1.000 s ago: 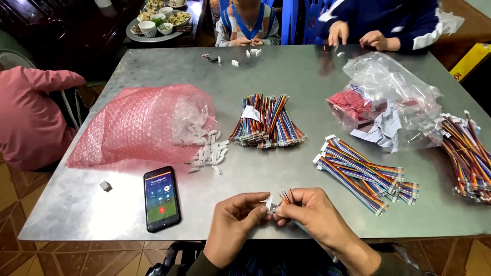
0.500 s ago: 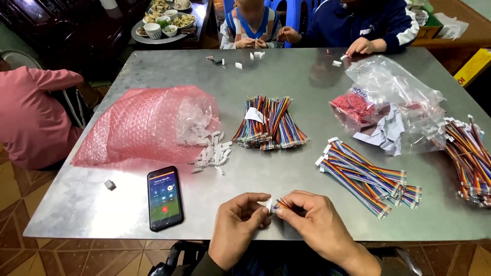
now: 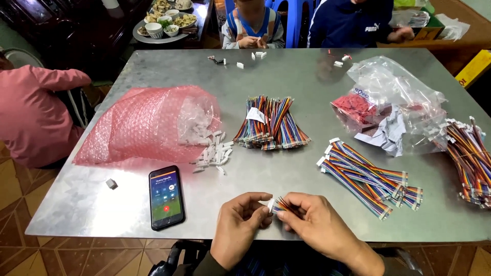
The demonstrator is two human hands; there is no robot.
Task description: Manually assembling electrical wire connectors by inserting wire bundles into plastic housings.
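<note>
Holding a small white plug [image 3: 270, 205] with left hand [image 3: 239, 227] fingers pinched shut. Pinching a bunch of colored wires [image 3: 282, 206] in right hand [image 3: 317, 225], closed tight, right at the plug, low over the counter [image 3: 286, 76] edge. Phone [image 3: 166, 196] lying just left.

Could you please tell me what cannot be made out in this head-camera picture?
- White connector: mostly hidden between left hand and right hand; pins too small.
- Held rainbow wires: far ends covered by the right hand.
- Cable bundle: cut off by the right edge.
- Pink bag: contents blurred.
</note>
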